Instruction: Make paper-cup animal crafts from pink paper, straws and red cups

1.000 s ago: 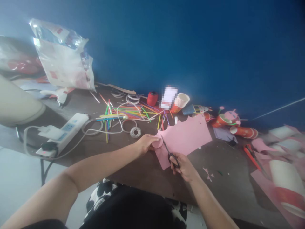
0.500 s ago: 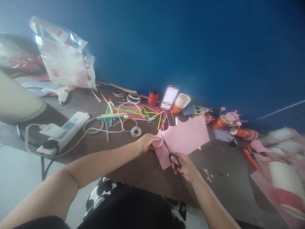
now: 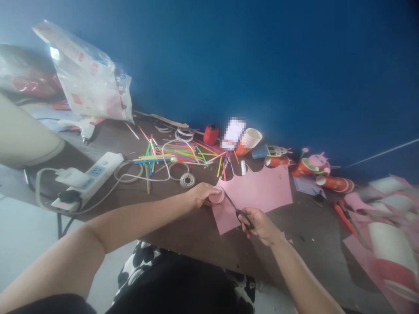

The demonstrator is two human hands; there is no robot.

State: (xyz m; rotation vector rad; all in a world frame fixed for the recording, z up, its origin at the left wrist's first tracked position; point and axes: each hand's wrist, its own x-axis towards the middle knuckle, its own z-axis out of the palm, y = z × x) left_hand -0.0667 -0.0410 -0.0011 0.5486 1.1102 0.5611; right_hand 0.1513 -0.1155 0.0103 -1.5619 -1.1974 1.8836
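A sheet of pink paper (image 3: 258,189) with a scalloped upper edge is held up over the dark table. My left hand (image 3: 203,195) pinches it at its left end, where a rounded, partly cut piece (image 3: 216,196) shows beside the fingertips. In my right hand (image 3: 257,224) is a pair of black-handled scissors (image 3: 231,203). Their blades point up and left to the paper close to the rounded piece. My right fingers are wrapped round the handles.
Left stand a white power strip (image 3: 94,179), a glue gun (image 3: 85,128) and a plastic bag (image 3: 91,83). Colourful sticks (image 3: 180,152), red thread (image 3: 211,135) and stacked paper cups (image 3: 250,139) lie behind. At right are red-handled pliers (image 3: 347,218) and a large paper cup (image 3: 389,244).
My right hand has shifted a little right and down with the scissors. The pink sheet has turned slightly and its right end sits lower, uncovering a red cup behind. My left hand is nearly still.
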